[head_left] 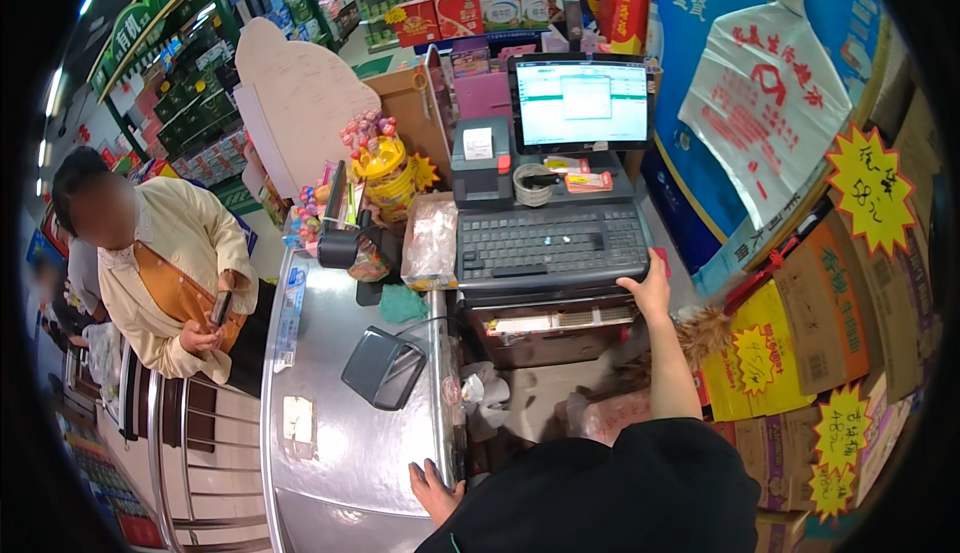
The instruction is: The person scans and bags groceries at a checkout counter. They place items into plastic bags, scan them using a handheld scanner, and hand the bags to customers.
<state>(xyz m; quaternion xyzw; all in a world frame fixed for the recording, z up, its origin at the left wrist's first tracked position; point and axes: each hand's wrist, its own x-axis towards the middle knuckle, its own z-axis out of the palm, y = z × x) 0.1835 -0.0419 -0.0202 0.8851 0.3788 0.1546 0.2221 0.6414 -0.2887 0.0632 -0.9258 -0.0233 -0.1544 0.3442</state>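
My left hand [436,491] rests with spread fingers on the near right edge of the metal checkout counter [337,448], holding nothing. At the right front corner of the black keyboard [551,244] is my right hand [649,286], its thumb on the keyboard's front edge and its fingers at the side, partly hidden. Behind the keyboard stand a receipt printer [481,170] with a paper slip and a lit monitor [583,99]. A dark scanner-like device [384,367] with a cable lies on the counter beyond my left hand.
Across the counter a person [169,253] holds a phone [220,308]. A yellow lollipop tub [382,170], a small black device [337,247] and a green cloth [403,303] are at the counter's far end. Stacked cartons [810,313] and a feather duster [705,335] stand on the right.
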